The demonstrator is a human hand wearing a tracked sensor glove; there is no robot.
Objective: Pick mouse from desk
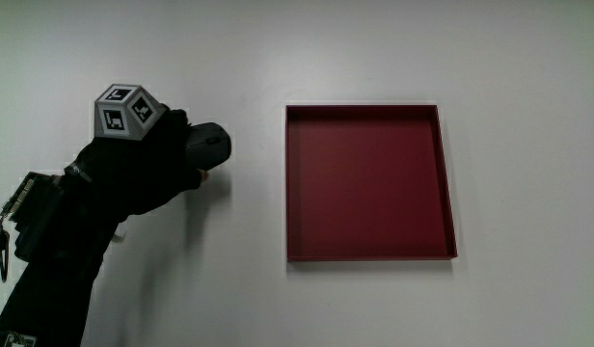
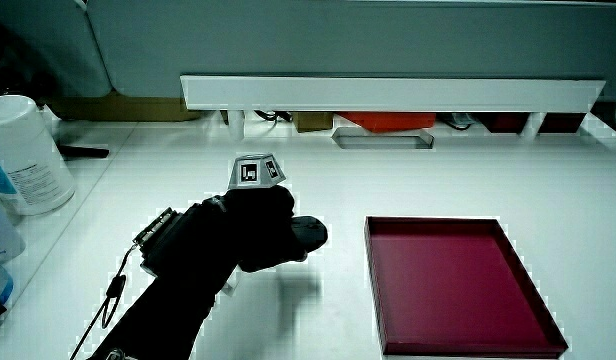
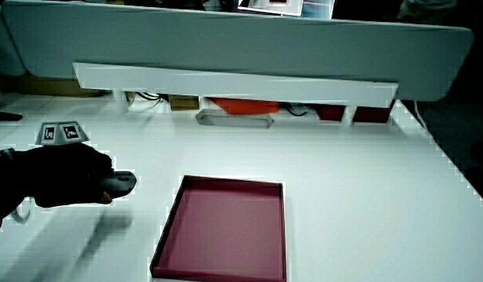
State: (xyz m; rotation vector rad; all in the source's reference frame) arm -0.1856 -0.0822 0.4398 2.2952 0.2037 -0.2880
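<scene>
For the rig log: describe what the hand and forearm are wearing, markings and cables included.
The hand wears a black glove. On its back sits a small grey cube whose faces carry black-and-white square patterns. The forearm is covered in a black sleeve, and a small grey box is strapped at the wrist, with a thin dark cord hanging from it.

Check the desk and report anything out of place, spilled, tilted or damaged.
Nothing stands out. The hand is closed on the dark mouse beside the red tray, which sits flat on the white desk with nothing in it. No spill or damage shows.
</scene>
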